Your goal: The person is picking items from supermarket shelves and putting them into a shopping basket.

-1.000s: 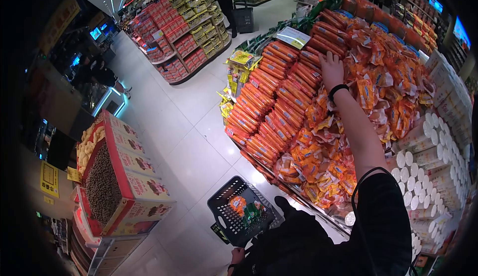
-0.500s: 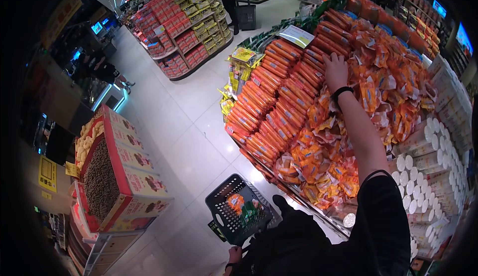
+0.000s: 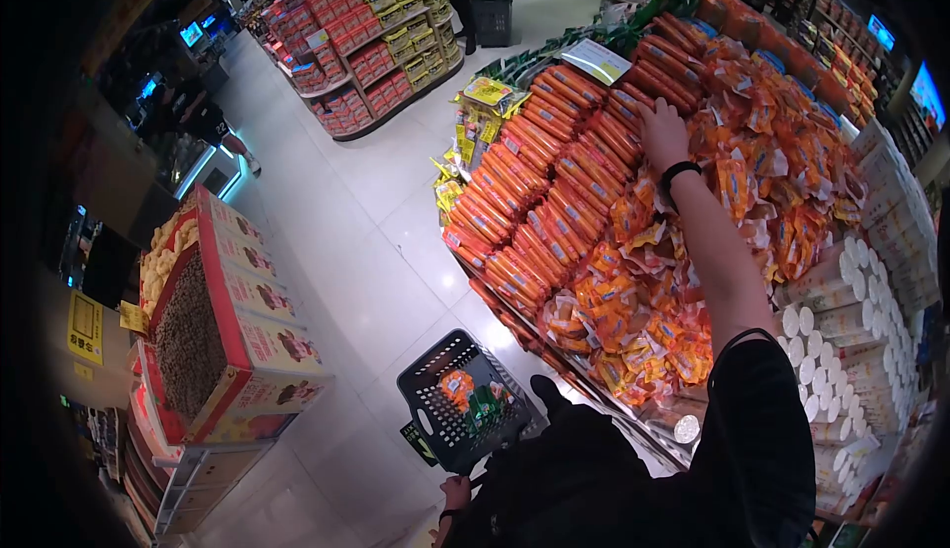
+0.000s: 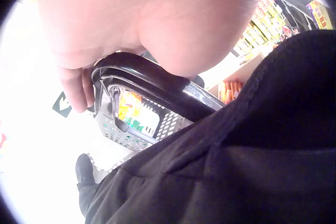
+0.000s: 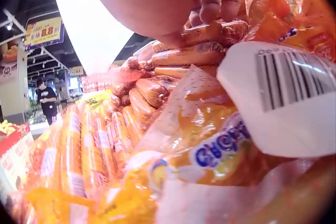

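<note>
Orange-red sausage packs [image 3: 569, 214] lie in stacked rows on a display, seen close up in the right wrist view [image 5: 92, 148]. My right hand [image 3: 663, 139] is at the upper rows beside a white sign; in the right wrist view its bent fingers and thumb [image 5: 184, 3] pinch a sausage pack [image 5: 197, 54], partly hidden by the hand. My left hand [image 3: 456, 494] is low by my body and grips the black handle [image 4: 152, 82] of a grey basket [image 3: 408, 387]. An orange pack [image 3: 457, 390] and a green pack [image 3: 487, 405] lie in the basket.
Loose orange packets [image 3: 772, 172] and white-ended cylinders [image 3: 826, 375] adjoin the sausage rows. At the left is a red-edged bin [image 3: 262, 325]. A shelf of red and yellow packs [image 3: 366, 53] stands beyond the tiled aisle [image 3: 346, 251]. Another person [image 5: 46, 100] stands in the background.
My right hand stays at the upper sausage rows, its fingers now closer together than at first. The basket has shifted slightly left and up in the head view; the distant person has moved.
</note>
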A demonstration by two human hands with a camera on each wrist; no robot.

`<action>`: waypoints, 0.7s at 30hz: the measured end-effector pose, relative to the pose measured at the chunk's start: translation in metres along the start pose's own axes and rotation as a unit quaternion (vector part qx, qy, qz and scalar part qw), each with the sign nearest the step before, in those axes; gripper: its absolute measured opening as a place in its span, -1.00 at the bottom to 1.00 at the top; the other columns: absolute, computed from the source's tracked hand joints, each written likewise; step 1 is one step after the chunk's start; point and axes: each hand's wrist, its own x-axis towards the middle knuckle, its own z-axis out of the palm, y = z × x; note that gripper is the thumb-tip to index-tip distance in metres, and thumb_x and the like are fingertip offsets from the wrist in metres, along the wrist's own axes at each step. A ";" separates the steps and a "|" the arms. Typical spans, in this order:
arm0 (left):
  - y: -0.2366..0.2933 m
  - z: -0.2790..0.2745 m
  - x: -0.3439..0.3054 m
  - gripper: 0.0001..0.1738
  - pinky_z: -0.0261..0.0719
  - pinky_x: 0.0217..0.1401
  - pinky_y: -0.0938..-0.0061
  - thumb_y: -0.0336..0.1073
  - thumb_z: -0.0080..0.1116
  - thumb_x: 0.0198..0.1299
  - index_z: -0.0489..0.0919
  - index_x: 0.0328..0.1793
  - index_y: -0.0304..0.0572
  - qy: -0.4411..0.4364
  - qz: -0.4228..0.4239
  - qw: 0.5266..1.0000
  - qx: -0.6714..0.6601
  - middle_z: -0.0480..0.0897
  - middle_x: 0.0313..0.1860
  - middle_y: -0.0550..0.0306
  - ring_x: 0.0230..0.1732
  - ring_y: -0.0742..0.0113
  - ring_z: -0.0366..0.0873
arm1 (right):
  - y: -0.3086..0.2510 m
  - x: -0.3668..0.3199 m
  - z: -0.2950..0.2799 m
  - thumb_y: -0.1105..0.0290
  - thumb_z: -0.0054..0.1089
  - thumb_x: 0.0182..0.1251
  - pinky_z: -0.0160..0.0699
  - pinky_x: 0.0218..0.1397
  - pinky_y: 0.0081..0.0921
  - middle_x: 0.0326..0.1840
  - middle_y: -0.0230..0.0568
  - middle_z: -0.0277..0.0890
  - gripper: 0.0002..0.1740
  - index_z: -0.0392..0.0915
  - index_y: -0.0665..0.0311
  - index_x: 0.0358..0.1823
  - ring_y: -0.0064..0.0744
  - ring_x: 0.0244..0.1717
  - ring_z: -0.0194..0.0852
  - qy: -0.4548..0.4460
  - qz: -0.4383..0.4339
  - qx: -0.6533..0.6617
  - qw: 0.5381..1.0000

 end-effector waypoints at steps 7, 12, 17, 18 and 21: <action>-0.014 0.002 0.001 -0.40 0.28 0.57 -0.19 0.01 0.19 0.47 0.62 0.29 -0.47 -0.044 0.133 0.977 0.158 0.50 0.36 -0.53 0.42 -0.45 0.25 | -0.044 -0.011 -0.035 0.40 0.32 0.40 0.60 0.17 0.02 0.05 -0.06 0.54 -0.80 0.70 0.24 0.00 0.05 0.13 0.57 0.044 -0.033 0.074 0.996; -0.016 -0.009 0.005 -0.47 0.29 0.54 -0.22 0.02 0.13 0.52 0.65 0.36 -0.23 -0.073 0.173 0.968 0.168 0.50 0.38 -0.45 0.43 -0.47 0.30 | -0.080 -0.030 -0.061 0.42 0.32 0.37 0.61 0.22 0.05 -0.07 -0.06 0.62 -0.88 0.76 0.25 -0.15 0.09 0.13 0.62 -0.036 -0.084 0.147 0.985; 0.002 -0.005 0.010 -0.34 0.41 0.59 -0.14 0.05 0.31 0.41 0.59 0.36 -0.42 0.014 -0.018 0.997 -0.070 0.57 0.34 -0.52 0.44 -0.46 0.40 | -0.098 -0.044 -0.072 0.41 0.30 0.41 0.62 0.28 0.05 0.01 0.01 0.66 -0.82 0.77 0.25 -0.04 0.15 0.16 0.64 -0.072 -0.139 0.171 0.973; 0.005 -0.006 0.006 -0.34 0.44 0.57 -0.12 0.04 0.31 0.41 0.59 0.36 -0.42 0.023 -0.018 0.996 -0.082 0.56 0.33 -0.52 0.43 -0.44 0.42 | -0.096 -0.045 -0.075 0.40 0.29 0.44 0.62 0.29 0.05 0.05 0.04 0.65 -0.80 0.77 0.24 0.00 0.16 0.18 0.64 -0.070 -0.149 0.164 0.973; 0.009 -0.012 -0.004 -0.35 0.51 0.54 -0.05 0.04 0.31 0.44 0.56 0.38 -0.41 0.019 -0.014 0.993 -0.113 0.55 0.30 -0.50 0.39 -0.39 0.47 | -0.079 -0.043 -0.096 0.38 0.26 0.51 0.61 0.33 0.05 0.15 0.12 0.63 -0.74 0.75 0.23 0.13 0.22 0.21 0.63 -0.063 -0.185 0.132 0.972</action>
